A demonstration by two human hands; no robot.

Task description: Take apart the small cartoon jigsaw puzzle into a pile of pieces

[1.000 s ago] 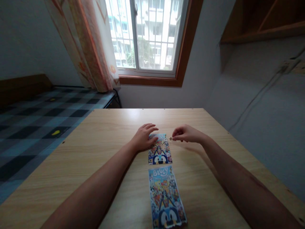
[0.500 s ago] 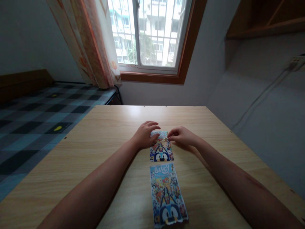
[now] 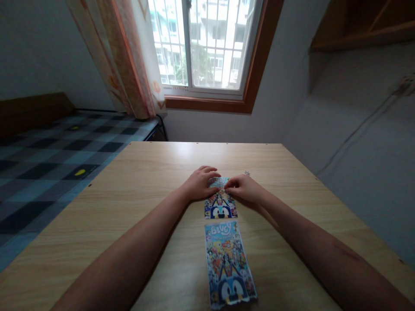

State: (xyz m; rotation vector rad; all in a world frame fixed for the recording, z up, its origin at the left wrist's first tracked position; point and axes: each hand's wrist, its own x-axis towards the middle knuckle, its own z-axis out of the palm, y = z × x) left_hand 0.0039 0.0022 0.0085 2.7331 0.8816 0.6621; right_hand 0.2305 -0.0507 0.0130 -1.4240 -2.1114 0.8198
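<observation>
A small colourful picture (image 3: 222, 211), which looks like a jigsaw puzzle with a blue cartoon dog's face, lies flat on the wooden table (image 3: 136, 235). My left hand (image 3: 202, 183) rests at its upper left, fingers spread and thumb over the picture. At the right side, my right hand (image 3: 244, 188) has thumb and fingertips pinched together over the picture's edge; anything between them is too small to make out. Just beyond that hand lies a tiny pale piece (image 3: 247, 172). Nearer to me is a flat packet (image 3: 228, 263) marked "Bluey", bearing the same design, its bottom edge ragged.
A bed with a checked cover (image 3: 61, 160) stands at the left, beside a patterned curtain (image 3: 129, 65). The window (image 3: 214, 52) is beyond the table. On the right wall are a wooden shelf (image 3: 363, 41) and a hanging cable (image 3: 356, 129).
My right hand has shifted slightly left, its fingertips now over the picture's edge. The tiny pale piece behind it has come into sight. My left hand has barely moved.
</observation>
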